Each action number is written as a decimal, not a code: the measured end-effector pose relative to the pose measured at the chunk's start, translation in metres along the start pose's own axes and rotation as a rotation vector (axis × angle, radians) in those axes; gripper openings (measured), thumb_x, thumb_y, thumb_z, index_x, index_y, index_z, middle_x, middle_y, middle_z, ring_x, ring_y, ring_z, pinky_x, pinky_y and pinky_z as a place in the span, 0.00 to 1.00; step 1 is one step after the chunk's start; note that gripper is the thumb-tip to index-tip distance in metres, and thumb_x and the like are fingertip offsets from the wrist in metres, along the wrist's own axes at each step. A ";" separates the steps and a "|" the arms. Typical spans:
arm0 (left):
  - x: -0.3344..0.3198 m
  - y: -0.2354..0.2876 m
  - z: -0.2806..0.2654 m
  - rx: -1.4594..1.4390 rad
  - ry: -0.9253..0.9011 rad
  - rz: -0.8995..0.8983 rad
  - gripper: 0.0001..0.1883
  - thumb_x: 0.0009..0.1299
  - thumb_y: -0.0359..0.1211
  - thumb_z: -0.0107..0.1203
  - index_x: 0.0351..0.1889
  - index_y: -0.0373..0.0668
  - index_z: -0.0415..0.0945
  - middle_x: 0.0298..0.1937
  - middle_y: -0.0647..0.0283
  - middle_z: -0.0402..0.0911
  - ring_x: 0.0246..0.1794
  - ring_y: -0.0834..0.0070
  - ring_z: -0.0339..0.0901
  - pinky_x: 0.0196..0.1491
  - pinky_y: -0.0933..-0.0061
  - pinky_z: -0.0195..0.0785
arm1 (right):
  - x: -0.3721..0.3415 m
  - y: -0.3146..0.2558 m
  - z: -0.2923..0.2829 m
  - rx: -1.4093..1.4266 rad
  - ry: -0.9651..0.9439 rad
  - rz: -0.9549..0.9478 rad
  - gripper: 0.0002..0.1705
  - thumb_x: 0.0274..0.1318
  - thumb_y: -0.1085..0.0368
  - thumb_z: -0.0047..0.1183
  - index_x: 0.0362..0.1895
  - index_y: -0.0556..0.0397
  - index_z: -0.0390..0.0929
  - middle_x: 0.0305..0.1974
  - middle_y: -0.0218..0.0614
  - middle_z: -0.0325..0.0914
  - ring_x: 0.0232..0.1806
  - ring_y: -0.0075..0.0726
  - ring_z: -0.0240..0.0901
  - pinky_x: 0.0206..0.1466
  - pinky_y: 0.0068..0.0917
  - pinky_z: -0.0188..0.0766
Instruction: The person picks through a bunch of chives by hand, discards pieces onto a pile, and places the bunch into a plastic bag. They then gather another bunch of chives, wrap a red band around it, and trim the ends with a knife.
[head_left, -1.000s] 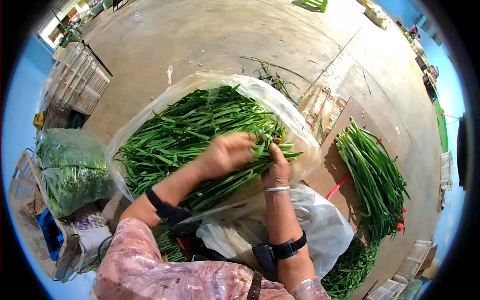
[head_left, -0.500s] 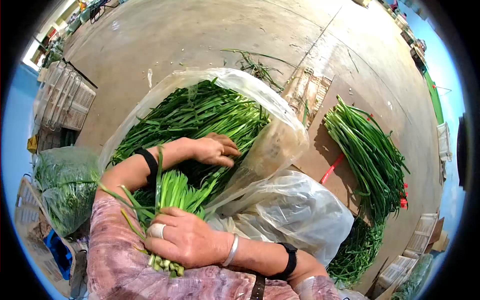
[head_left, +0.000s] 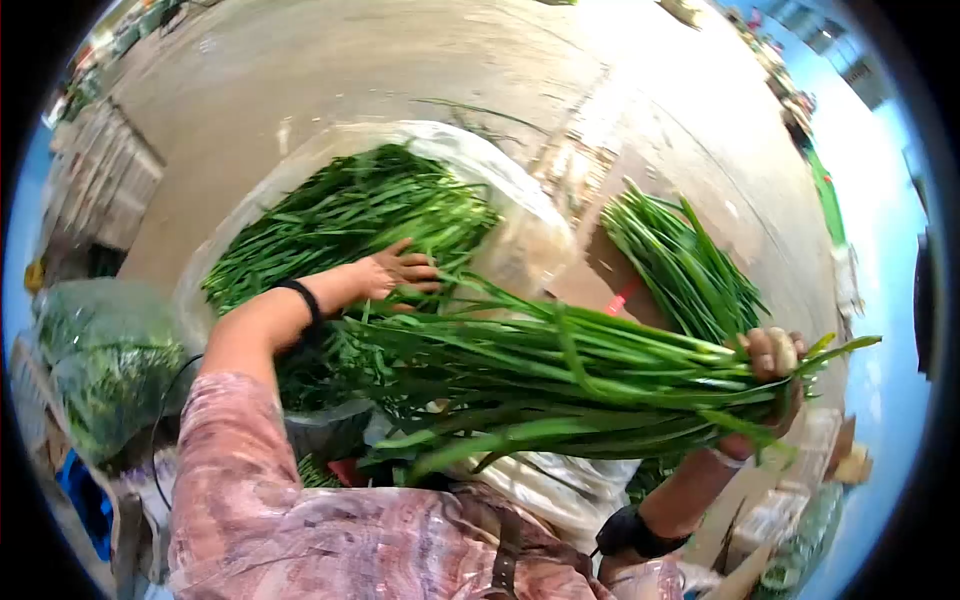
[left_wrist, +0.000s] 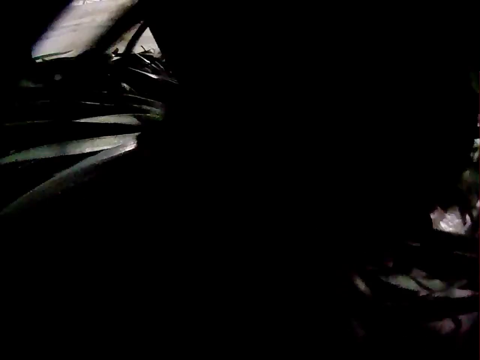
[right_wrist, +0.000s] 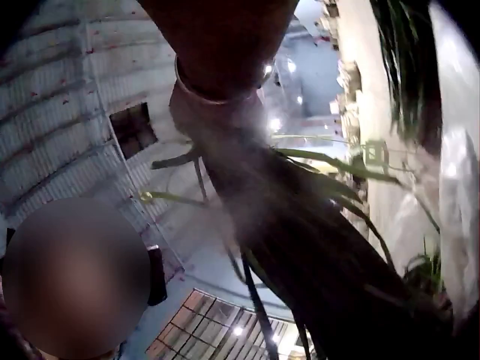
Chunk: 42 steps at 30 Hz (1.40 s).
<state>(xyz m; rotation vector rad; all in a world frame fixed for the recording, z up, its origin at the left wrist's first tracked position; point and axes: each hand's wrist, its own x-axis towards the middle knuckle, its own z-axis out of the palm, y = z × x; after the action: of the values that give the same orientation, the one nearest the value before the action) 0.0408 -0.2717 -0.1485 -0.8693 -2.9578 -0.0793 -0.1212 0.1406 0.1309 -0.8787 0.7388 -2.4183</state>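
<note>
At the right of the head view, the right hand (head_left: 775, 375) grips a large bunch of long green leafy stalks (head_left: 590, 370) by its pale end, the leaves trailing leftward. The right wrist view shows that hand (right_wrist: 217, 124) dark against the same bunch (right_wrist: 322, 247). With fingers spread, the left hand (head_left: 400, 272) rests on the stalks (head_left: 330, 225) heaped in a clear plastic bag (head_left: 240, 215). Mostly black, the left wrist view shows only a few leaves (left_wrist: 90, 150) and no hand.
Another bunch with red ties (head_left: 680, 265) lies on cardboard at the right. A filled plastic bag (head_left: 110, 350) stands at the left, below stacked crates (head_left: 105, 185). Clear plastic sheeting (head_left: 560, 495) covers the area before the person's body. Scraps of leaves lie on the floor beyond the bag.
The right hand has swung from near the lap out to the far right, carrying the bunch across the front. The left hand stays over the bag, its fingers more spread. The head view has shifted.
</note>
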 end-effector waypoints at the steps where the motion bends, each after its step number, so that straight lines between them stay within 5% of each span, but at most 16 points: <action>1: 0.001 0.004 -0.026 0.145 -0.107 0.035 0.33 0.61 0.50 0.53 0.65 0.52 0.61 0.68 0.61 0.59 0.71 0.65 0.51 0.69 0.45 0.24 | -0.008 -0.027 -0.005 -0.023 0.025 -0.024 0.13 0.57 0.63 0.48 0.46 0.46 0.63 0.32 0.27 0.64 0.35 0.30 0.62 0.56 0.39 0.57; 4: 0.016 0.012 -0.033 -0.031 -0.290 -0.126 0.33 0.65 0.50 0.51 0.67 0.54 0.58 0.69 0.63 0.58 0.71 0.63 0.50 0.66 0.42 0.42 | -0.033 -0.084 -0.026 -0.126 0.109 -0.036 0.14 0.59 0.61 0.47 0.49 0.48 0.67 0.35 0.28 0.69 0.39 0.30 0.64 0.57 0.41 0.58; 7: 0.038 0.014 -0.066 -0.284 -0.373 -0.337 0.25 0.65 0.46 0.52 0.61 0.53 0.67 0.66 0.64 0.64 0.68 0.64 0.56 0.65 0.53 0.51 | -0.066 -0.117 -0.030 -0.402 0.324 -0.102 0.14 0.60 0.60 0.45 0.49 0.49 0.69 0.36 0.35 0.71 0.41 0.37 0.68 0.54 0.45 0.64; 10: 0.075 0.025 -0.137 -0.315 0.076 -0.388 0.13 0.57 0.35 0.63 0.40 0.45 0.80 0.50 0.57 0.78 0.48 0.60 0.76 0.50 0.63 0.69 | -0.087 -0.133 -0.044 -0.340 0.433 -0.068 0.16 0.57 0.62 0.46 0.49 0.54 0.69 0.37 0.43 0.71 0.41 0.42 0.69 0.53 0.47 0.66; 12: 0.114 0.042 -0.196 -0.351 0.274 -0.352 0.18 0.58 0.36 0.62 0.43 0.37 0.77 0.47 0.51 0.78 0.48 0.59 0.76 0.52 0.66 0.69 | -0.095 -0.136 -0.045 -0.316 0.471 -0.097 0.16 0.55 0.65 0.47 0.48 0.57 0.70 0.40 0.47 0.73 0.43 0.44 0.71 0.51 0.43 0.69; 14: 0.165 0.076 -0.254 -0.781 0.322 -0.165 0.32 0.62 0.50 0.58 0.57 0.35 0.70 0.54 0.53 0.76 0.56 0.67 0.72 0.59 0.64 0.63 | -0.099 -0.140 -0.047 -0.347 0.529 -0.080 0.18 0.54 0.65 0.48 0.49 0.58 0.70 0.42 0.48 0.75 0.43 0.45 0.73 0.50 0.41 0.71; 17: 0.266 0.126 -0.252 -1.239 -0.045 0.269 0.44 0.59 0.60 0.54 0.64 0.35 0.62 0.61 0.51 0.69 0.61 0.65 0.67 0.64 0.60 0.56 | -0.095 -0.133 -0.041 -0.266 0.481 -0.095 0.18 0.54 0.65 0.49 0.49 0.57 0.71 0.43 0.47 0.76 0.44 0.46 0.74 0.50 0.42 0.72; 20: 0.349 0.182 -0.150 -1.530 -0.377 0.286 0.47 0.64 0.69 0.36 0.64 0.35 0.62 0.61 0.49 0.69 0.60 0.63 0.66 0.63 0.63 0.59 | -0.095 -0.135 -0.042 -0.146 0.410 -0.158 0.18 0.55 0.64 0.48 0.49 0.56 0.71 0.41 0.44 0.76 0.44 0.46 0.74 0.50 0.43 0.72; 22: 0.335 0.233 -0.145 -2.041 -0.357 0.433 0.51 0.59 0.72 0.37 0.67 0.38 0.57 0.63 0.51 0.65 0.63 0.66 0.62 0.63 0.61 0.59 | -0.099 -0.144 -0.055 -0.075 0.362 -0.183 0.17 0.55 0.63 0.48 0.49 0.56 0.71 0.41 0.44 0.76 0.44 0.47 0.74 0.50 0.43 0.72; 26: 0.283 0.281 -0.156 -2.622 -0.559 0.354 0.55 0.54 0.73 0.41 0.68 0.39 0.53 0.65 0.50 0.63 0.65 0.64 0.60 0.64 0.60 0.57 | -0.128 -0.157 -0.092 -0.155 0.477 -0.143 0.18 0.55 0.59 0.52 0.47 0.55 0.72 0.39 0.38 0.74 0.41 0.41 0.71 0.49 0.40 0.72; 29: 0.253 0.291 -0.161 -2.750 -0.681 0.241 0.58 0.50 0.74 0.44 0.69 0.40 0.51 0.66 0.50 0.61 0.66 0.62 0.59 0.65 0.59 0.56 | -0.151 -0.148 -0.135 -0.409 0.751 -0.235 0.17 0.56 0.59 0.50 0.45 0.57 0.73 0.37 0.43 0.77 0.37 0.45 0.76 0.45 0.40 0.76; 33: 0.242 0.307 -0.156 -2.725 -0.761 0.081 0.63 0.44 0.75 0.49 0.71 0.41 0.47 0.67 0.49 0.59 0.68 0.59 0.57 0.66 0.57 0.54 | -0.147 -0.125 -0.147 -0.203 0.807 -0.144 0.13 0.56 0.69 0.46 0.46 0.60 0.74 0.37 0.44 0.78 0.34 0.40 0.78 0.40 0.34 0.78; 37: 0.234 0.318 -0.156 -2.576 -0.766 -0.048 0.62 0.44 0.72 0.56 0.71 0.44 0.47 0.62 0.40 0.64 0.68 0.49 0.56 0.65 0.50 0.54 | -0.144 -0.104 -0.161 -0.104 0.817 -0.129 0.12 0.56 0.69 0.45 0.44 0.58 0.71 0.33 0.44 0.77 0.32 0.42 0.78 0.35 0.39 0.80; 39: 0.225 0.321 -0.166 -2.629 -0.808 -0.316 0.53 0.51 0.57 0.64 0.70 0.41 0.50 0.61 0.42 0.66 0.67 0.48 0.57 0.68 0.48 0.49 | -0.148 -0.096 -0.178 -0.060 0.827 -0.077 0.12 0.55 0.69 0.46 0.43 0.58 0.71 0.34 0.41 0.77 0.33 0.39 0.77 0.38 0.37 0.79; 40: 0.222 0.316 -0.152 -2.717 -0.859 -0.349 0.48 0.52 0.39 0.65 0.68 0.38 0.51 0.60 0.41 0.67 0.66 0.48 0.58 0.69 0.47 0.46 | -0.150 -0.093 -0.181 -0.061 0.877 -0.074 0.12 0.55 0.69 0.46 0.43 0.58 0.71 0.34 0.41 0.77 0.32 0.39 0.77 0.37 0.37 0.79; 42: 0.227 0.313 -0.147 -2.539 -0.850 -0.441 0.39 0.51 0.31 0.64 0.61 0.36 0.59 0.50 0.46 0.74 0.52 0.52 0.73 0.60 0.53 0.63 | -0.155 -0.086 -0.185 -0.052 0.957 -0.043 0.12 0.54 0.69 0.47 0.43 0.59 0.72 0.34 0.43 0.78 0.31 0.40 0.77 0.36 0.38 0.79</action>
<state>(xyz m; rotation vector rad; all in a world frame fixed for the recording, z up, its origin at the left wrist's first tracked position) 0.0262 0.1039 0.0238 -0.1381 0.5540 1.8954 -0.1606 0.3550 -0.0040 0.3347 1.0927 -2.8094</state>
